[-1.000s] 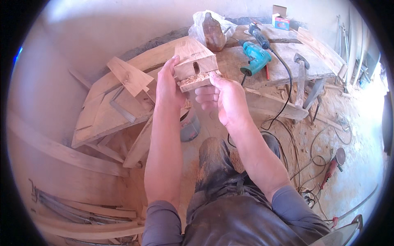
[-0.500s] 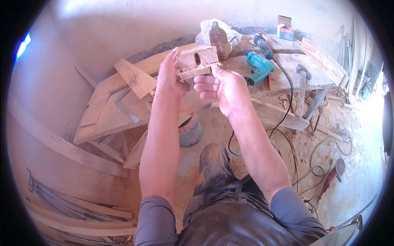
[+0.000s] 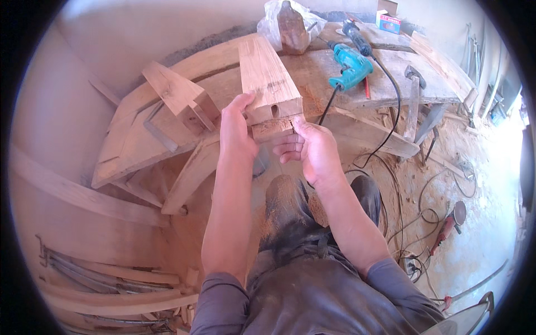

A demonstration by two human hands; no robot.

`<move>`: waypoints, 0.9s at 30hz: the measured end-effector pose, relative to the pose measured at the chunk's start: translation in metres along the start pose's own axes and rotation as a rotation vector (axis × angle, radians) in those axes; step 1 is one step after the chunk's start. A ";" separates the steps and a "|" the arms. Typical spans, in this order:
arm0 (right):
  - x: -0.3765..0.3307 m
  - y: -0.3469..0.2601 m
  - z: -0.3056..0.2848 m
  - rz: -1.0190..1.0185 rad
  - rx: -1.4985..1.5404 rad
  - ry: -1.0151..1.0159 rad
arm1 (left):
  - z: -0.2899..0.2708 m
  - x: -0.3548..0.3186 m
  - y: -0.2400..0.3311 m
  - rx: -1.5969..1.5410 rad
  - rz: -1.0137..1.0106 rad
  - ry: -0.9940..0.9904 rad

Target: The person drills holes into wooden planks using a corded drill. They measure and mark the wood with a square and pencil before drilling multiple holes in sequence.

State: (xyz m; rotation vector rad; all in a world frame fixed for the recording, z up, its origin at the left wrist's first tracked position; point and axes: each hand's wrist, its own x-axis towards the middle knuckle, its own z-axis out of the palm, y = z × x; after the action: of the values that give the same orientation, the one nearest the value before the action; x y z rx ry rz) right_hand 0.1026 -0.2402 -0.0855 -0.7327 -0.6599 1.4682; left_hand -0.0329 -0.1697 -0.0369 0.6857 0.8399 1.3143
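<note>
Wooden block (image 3: 269, 70) is held over the table's (image 3: 312, 70) near edge, slotted end facing the person; the left hand (image 3: 237, 127) clasps its left side while the right hand (image 3: 314, 146) pinches the lower lip's right corner, apparently steadying that end.

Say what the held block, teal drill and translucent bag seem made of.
Held block: wood, apparently unvarnished; it is pale, with visible grain.

Teal drill: casing probably moulded plastic, judging by its smooth, even colour; inner parts are hidden.

Translucent bag: likely thin plastic film, crinkled and partly see-through.
</note>
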 end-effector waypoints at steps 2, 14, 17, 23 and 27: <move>-0.002 0.010 -0.006 0.013 -0.034 0.027 | -0.010 -0.002 -0.011 -0.002 0.016 -0.031; -0.058 0.048 -0.033 -0.040 0.014 0.038 | -0.039 -0.062 -0.047 -0.008 0.106 -0.181; -0.060 0.057 -0.038 -0.055 -0.057 0.075 | -0.048 -0.064 -0.051 -0.029 0.057 -0.207; -0.055 0.072 -0.048 -0.124 -0.113 0.052 | -0.045 -0.061 -0.051 0.262 0.091 -0.182; -0.053 0.082 -0.056 -0.168 -0.121 0.037 | -0.044 -0.058 -0.059 0.257 0.062 -0.154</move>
State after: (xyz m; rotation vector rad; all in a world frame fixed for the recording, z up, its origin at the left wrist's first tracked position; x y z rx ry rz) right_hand 0.0936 -0.2979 -0.1818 -0.7770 -0.7681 1.2665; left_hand -0.0409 -0.2365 -0.1012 1.0099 0.8751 1.2018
